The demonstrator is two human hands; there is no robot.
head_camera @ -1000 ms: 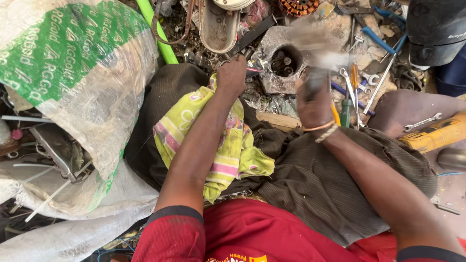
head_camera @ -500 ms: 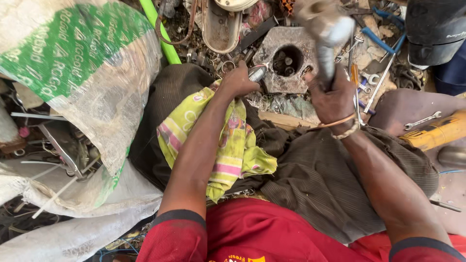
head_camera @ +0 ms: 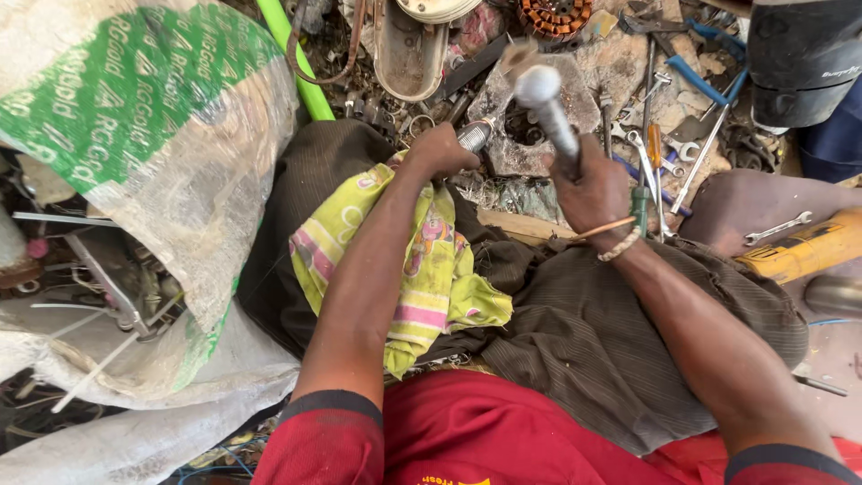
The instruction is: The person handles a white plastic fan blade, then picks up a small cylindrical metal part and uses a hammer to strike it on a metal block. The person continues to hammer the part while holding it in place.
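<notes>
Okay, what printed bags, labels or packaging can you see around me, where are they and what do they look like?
Woven plastic sack: far left, bulging, white with a broad green printed band.
Black plastic container: top right corner, dark rounded body with small pale print low on its side.
Yellow power tool body: right edge; any label is unclear.
No screens or signs.

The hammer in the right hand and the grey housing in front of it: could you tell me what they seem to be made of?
Hammer: the handle looks like bare metal, grey with a dull shine; its head is blurred. Housing: probably cast metal, going by its rough, matte, dirty grey surface around a round hole. The right hand grips the handle.
</notes>
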